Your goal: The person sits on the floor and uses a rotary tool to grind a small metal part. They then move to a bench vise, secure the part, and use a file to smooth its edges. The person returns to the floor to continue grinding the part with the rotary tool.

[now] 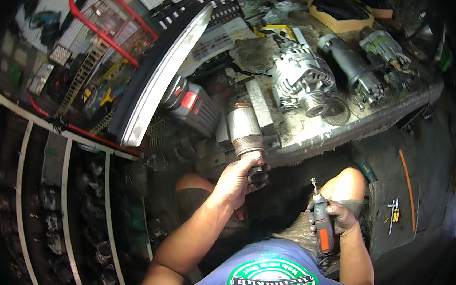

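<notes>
My left hand point(240, 178) is wrapped round the copper-coloured near end of a motor armature point(243, 122). The armature's ribbed metal body points away from me, between the grey metal blocks of what looks like a bench vise point(260, 107). I cannot tell whether the blocks press on it. In my right hand point(340, 217), over my right thigh, is a grey rotary tool point(323, 226) with an orange panel. Its bit points up and away, apart from the armature. To the right of the vise sits a silver alternator point(302, 75) with a ribbed pulley.
On the workbench point(313, 136), a starter motor point(347, 60) and another motor part point(384, 47) stand beyond the alternator, near a cardboard box point(353, 4). A long lit lamp point(171, 72) slants over the left side. Shelves of parts point(67, 208) line the left.
</notes>
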`<act>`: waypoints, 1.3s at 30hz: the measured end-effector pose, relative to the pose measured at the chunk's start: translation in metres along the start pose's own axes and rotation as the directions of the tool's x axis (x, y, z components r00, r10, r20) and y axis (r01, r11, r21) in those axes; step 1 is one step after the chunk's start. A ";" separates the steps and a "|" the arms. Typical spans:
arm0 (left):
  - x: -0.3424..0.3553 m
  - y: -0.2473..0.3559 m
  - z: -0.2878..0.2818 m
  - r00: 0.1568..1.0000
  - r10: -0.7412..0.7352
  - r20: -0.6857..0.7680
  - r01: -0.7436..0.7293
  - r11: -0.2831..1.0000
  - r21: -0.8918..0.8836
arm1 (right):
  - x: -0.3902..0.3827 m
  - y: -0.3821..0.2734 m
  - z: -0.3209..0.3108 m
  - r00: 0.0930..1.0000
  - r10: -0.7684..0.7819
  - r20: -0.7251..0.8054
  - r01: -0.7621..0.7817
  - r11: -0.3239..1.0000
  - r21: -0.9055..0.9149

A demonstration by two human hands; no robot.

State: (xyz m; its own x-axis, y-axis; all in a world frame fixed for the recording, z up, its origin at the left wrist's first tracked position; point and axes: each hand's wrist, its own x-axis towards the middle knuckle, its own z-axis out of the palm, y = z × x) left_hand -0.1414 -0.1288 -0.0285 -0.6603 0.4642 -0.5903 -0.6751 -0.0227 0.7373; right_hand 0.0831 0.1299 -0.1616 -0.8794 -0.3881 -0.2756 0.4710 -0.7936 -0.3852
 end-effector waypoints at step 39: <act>0.032 -0.031 -0.049 0.850 0.206 0.485 -0.006 0.924 -0.382 | -0.001 0.031 0.052 0.907 0.046 -0.419 -0.044 0.999 0.013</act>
State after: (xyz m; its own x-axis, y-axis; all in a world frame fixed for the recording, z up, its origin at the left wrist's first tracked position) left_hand -0.1574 -0.1563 -0.0862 -0.5405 0.8195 -0.1905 -0.7458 -0.3619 0.5594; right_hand 0.0952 0.0817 -0.1267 -0.7471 -0.1921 -0.6364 0.5085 -0.7817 -0.3610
